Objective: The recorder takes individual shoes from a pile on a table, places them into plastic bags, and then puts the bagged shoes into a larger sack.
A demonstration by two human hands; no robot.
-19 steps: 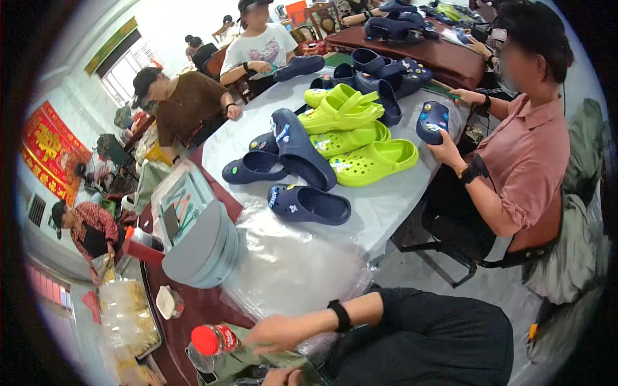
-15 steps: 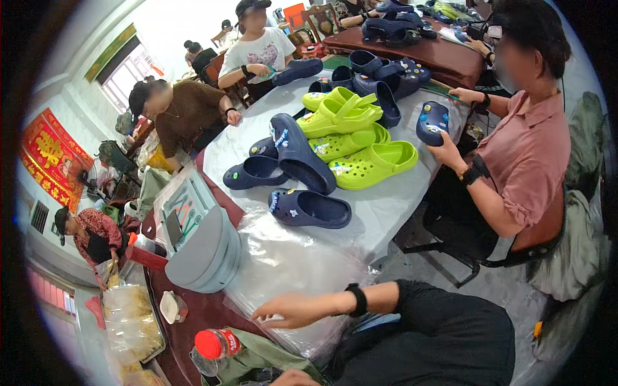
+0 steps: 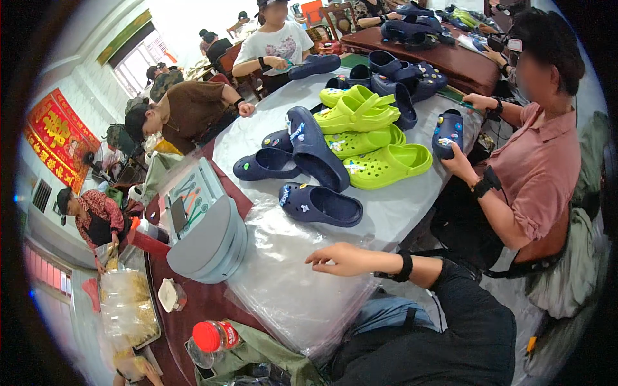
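White walls [image 3: 84, 83] and a red hanging banner [image 3: 61, 138] stand at the far left; a big table with a white cover [image 3: 393, 209] fills the middle, and a co-worker in a pink shirt [image 3: 528, 154] sits at its right side, holding a decorated clog [image 3: 449, 132]. Clear plastic bags [image 3: 290, 276] lie flat in a stack at the near edge, just right of a grey organiser box [image 3: 203, 248]; lime-green clogs [image 3: 389, 167] are heaped farther off, and a lone navy clog [image 3: 322, 204] lies just beyond the bags, on the near side of the heap.

Bags like these look light, limp and slippery, likely to cling together, so a free corner or edge seems the best place to pinch; the navy clog looks light and springy, unlikely to break, and its heel rim or side wall should give a sure hold, clear of the small charms [image 3: 305, 208]. Its toe points left, its heel right; the long axis runs mostly left to right, sole down; the stack stretches from far left to near right.

Above the bags hangs the right hand [image 3: 344, 259], fingers loosely bent with nothing visible in them; whether they touch the plastic, I cannot tell; the left hand is out of view.
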